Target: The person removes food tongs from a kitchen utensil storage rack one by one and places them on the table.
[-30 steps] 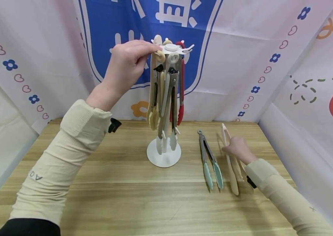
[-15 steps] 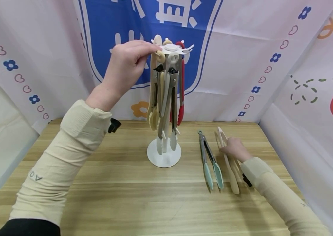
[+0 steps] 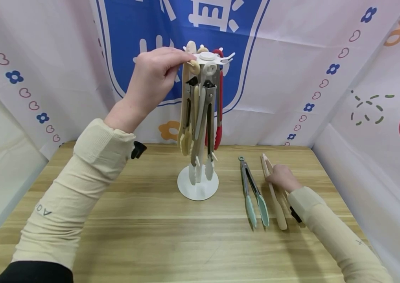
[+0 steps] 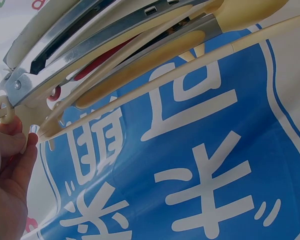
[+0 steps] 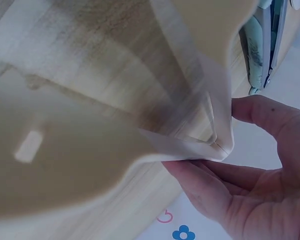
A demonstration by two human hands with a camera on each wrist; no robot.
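Note:
My left hand [image 3: 153, 74] pinches one arm of a white hanging rack [image 3: 200, 192] at its top, beside a cream tong ring [image 4: 6, 111]. Tongs with cream, white and red parts hang around the rack's post; the cream tongs [image 3: 185, 143] are on the side nearest that hand. On the right, my right hand [image 3: 282, 177] grips beige tongs [image 3: 280, 220] by their sides near the bend. In the right wrist view, its thumb and fingers press on opposite sides of the bend, and the two legs of the beige tongs spread apart.
Teal-tipped tongs [image 3: 261, 208] lie spread on the wooden table [image 3: 143, 236], between the rack and the beige tongs. A printed cloth [image 3: 274, 78] with a blue emblem hangs behind the rack. White side walls flank the table.
My right hand has shifted slightly left with the beige tongs, and their bent end is a little lower. My left hand stays at the rack's top.

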